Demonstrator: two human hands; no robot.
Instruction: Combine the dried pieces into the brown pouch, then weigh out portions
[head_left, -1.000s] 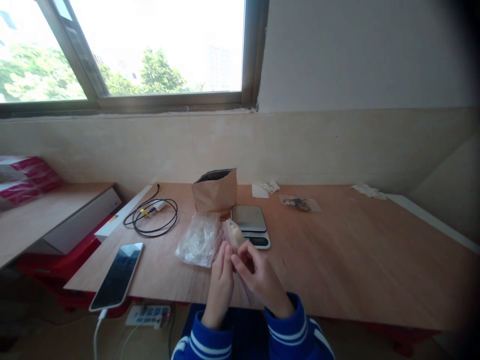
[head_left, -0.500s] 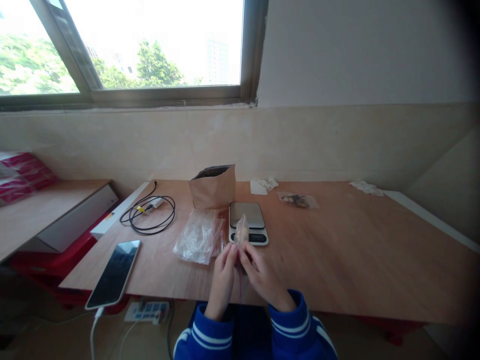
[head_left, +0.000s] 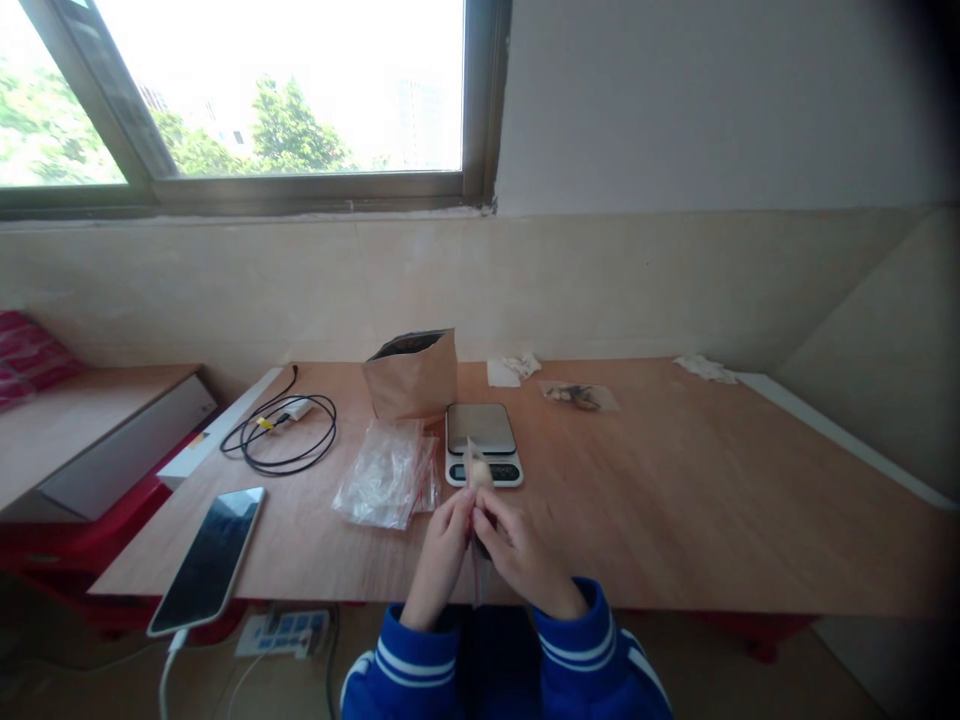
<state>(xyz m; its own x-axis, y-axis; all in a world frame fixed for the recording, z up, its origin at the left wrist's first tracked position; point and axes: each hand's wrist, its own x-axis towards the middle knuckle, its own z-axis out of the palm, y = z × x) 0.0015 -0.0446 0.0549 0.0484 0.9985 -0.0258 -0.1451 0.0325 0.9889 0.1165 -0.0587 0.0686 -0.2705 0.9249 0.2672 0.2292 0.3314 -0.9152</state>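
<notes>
Between my two hands is a small clear zip bag (head_left: 480, 472) with pale pieces inside, held over the near edge of the table. My left hand (head_left: 444, 540) pinches the bag's side by its red zip strip. On the other side my right hand (head_left: 517, 550) has its fingers closed on the same bag. Just beyond the fingertips stands a white kitchen scale (head_left: 481, 432) with a metal plate. A pile of clear zip bags (head_left: 381, 475) lies left of my left hand. Behind it an opened brown paper pouch (head_left: 415, 378) stands upright.
A filled clear bag (head_left: 579, 396) lies at the back right of the wooden table (head_left: 660, 500). White scraps of paper (head_left: 517, 370) are near the wall. On the left are a coiled black cable (head_left: 281, 440) and a phone (head_left: 210, 560) on a charging lead.
The whole view has shifted slightly, so things on the table appear further left. Both hands still hold the zip bag, which has turned a little between the fingers.
</notes>
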